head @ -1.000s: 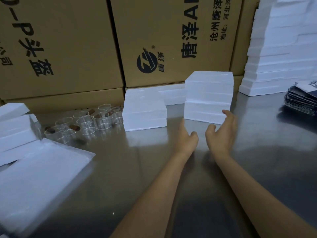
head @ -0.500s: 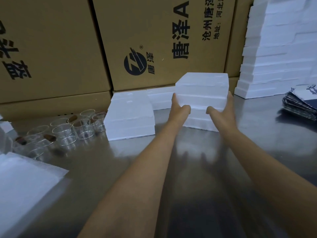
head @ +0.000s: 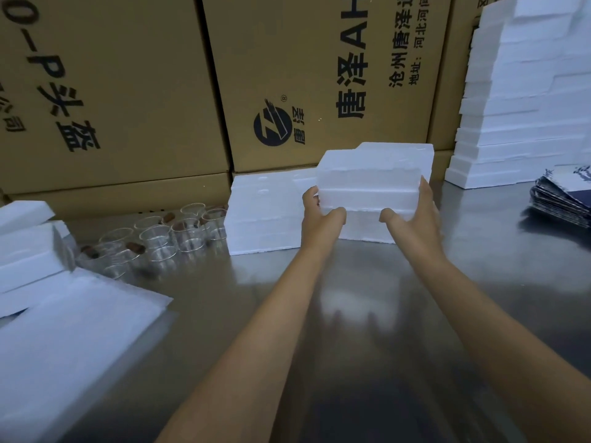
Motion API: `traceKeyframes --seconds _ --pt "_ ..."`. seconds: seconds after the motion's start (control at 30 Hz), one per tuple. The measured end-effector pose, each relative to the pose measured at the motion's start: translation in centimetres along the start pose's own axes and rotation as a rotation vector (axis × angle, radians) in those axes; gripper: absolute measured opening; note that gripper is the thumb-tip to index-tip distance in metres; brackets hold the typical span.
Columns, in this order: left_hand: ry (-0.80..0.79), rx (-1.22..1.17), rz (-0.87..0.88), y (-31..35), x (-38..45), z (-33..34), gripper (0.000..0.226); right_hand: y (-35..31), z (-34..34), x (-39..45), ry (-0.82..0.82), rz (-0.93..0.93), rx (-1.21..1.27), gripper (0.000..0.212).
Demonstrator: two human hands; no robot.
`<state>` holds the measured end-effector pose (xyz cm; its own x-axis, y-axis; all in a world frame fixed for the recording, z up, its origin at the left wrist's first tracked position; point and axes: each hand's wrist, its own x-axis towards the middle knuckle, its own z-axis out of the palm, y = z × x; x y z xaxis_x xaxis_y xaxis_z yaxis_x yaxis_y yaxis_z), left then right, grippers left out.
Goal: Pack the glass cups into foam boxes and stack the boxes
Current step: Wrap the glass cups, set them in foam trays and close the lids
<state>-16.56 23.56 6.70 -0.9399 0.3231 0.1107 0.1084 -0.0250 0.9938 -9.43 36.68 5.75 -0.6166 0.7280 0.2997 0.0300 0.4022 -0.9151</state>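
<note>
On the steel table (head: 319,314) stands a stack of white foam boxes (head: 364,230). Its upper foam boxes (head: 367,180) sit shifted toward me and to the left of the part behind them. My left hand (head: 319,222) grips their left side with the thumb across the front. My right hand (head: 412,219) grips the right side the same way. A shorter foam box stack (head: 262,219) stands just to the left. Several empty glass cups (head: 166,238) with brown handles cluster further left.
Loose foam pieces (head: 28,247) and a flat foam sheet (head: 64,346) lie at the near left. A tall pile of foam boxes (head: 524,107) rises at the back right, a dark stack of printed sheets (head: 563,199) beside it. Large cardboard cartons (head: 303,75) wall off the back.
Both hands reached forward from the bare table and took hold of the sides of the right foam stack. Its upper boxes now sit offset toward me.
</note>
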Motion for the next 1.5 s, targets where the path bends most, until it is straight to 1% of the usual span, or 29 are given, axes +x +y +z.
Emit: traceKeyframes --seconds 0.07,0.17,0.27,0.33,0.43,0.5,0.6,0.67,0.7,0.77,0.83,0.9,0.93,1.03,1.1,1.17,1.2,1.23,1.3,1.33,1.43,1.5 --pt "0.039 -0.014 0.011 0.6 -1.6 -1.5 0.056 -1.0 0.1 -1.7 -0.011 -0.033 0.020 0.083" --pt "0.115 -0.021 0.024 1.3 -4.2 -4.4 0.051 -2.6 0.7 -4.6 -0.074 -0.073 0.086 0.080" --pt "0.256 0.022 0.036 1.6 -7.6 -7.3 0.049 -3.6 1.5 -7.9 -0.141 -0.086 0.077 0.074" --pt "0.334 0.061 0.037 1.2 -10.3 -9.1 0.046 -3.7 2.0 -10.5 -0.208 -0.089 0.072 0.073" --pt "0.342 0.159 0.006 -0.2 -14.4 -11.9 0.043 -3.4 2.5 -15.0 -0.295 -0.087 0.114 0.074" --pt "0.320 0.179 -0.015 -1.2 -17.2 -13.6 0.038 -2.7 2.6 -17.7 -0.345 -0.099 0.125 0.068" --pt "0.319 0.229 -0.043 -2.5 -20.6 -15.5 0.036 -1.4 2.2 -21.0 -0.430 -0.037 0.079 0.064" --pt "0.346 0.283 -0.058 -2.9 -21.9 -16.1 0.032 -1.1 1.8 -22.4 -0.450 -0.011 0.041 0.059" --pt "0.360 0.314 -0.062 -2.8 -22.2 -16.3 0.027 -1.4 1.6 -22.8 -0.435 -0.008 0.025 0.056" --pt "0.379 0.375 -0.053 -2.2 -22.2 -16.6 0.022 -2.4 1.2 -22.7 -0.381 -0.046 0.003 0.049" --pt "0.383 0.409 -0.015 -1.5 -21.4 -16.8 0.025 -3.8 1.0 -21.8 -0.343 -0.095 -0.038 0.039" --pt "0.375 0.406 0.015 -1.0 -19.9 -17.0 0.027 -5.3 1.2 -20.4 -0.353 -0.081 -0.048 0.025" --pt "0.367 0.398 0.014 -0.8 -19.1 -17.1 0.027 -5.8 1.4 -19.6 -0.366 -0.053 -0.032 0.024" --pt "0.349 0.379 -0.032 -1.2 -16.1 -17.7 0.021 -6.7 2.6 -17.0 -0.393 0.061 -0.033 0.043" --pt "0.320 0.396 -0.101 -1.8 -14.5 -18.2 0.029 -6.0 3.5 -15.6 -0.433 0.176 -0.102 0.045" --pt "0.288 0.418 -0.181 -2.7 -13.5 -18.7 0.045 -4.8 4.2 -14.7 -0.505 0.276 -0.194 0.054" --pt "0.284 0.427 -0.198 -3.2 -13.2 -18.8 0.049 -4.2 4.5 -14.5 -0.516 0.327 -0.222 0.059" --pt "0.286 0.439 -0.191 -3.8 -13.0 -19.0 0.047 -3.6 4.8 -14.3 -0.506 0.352 -0.246 0.057" --pt "0.292 0.457 -0.164 -4.5 -12.7 -19.2 0.039 -2.9 5.2 -14.0 -0.487 0.329 -0.323 0.049" --pt "0.287 0.454 -0.159 -4.6 -12.6 -19.3 0.038 -2.8 5.3 -13.8 -0.476 0.320 -0.340 0.049" --pt "0.263 0.450 -0.165 -4.7 -12.3 -19.5 0.047 -3.0 5.4 -13.7 -0.475 0.355 -0.261 0.049" --pt "0.295 0.469 -0.137 -4.7 -12.0 -19.4 0.039 -3.4 5.6 -14.0 -0.444 0.331 -0.207 0.048"
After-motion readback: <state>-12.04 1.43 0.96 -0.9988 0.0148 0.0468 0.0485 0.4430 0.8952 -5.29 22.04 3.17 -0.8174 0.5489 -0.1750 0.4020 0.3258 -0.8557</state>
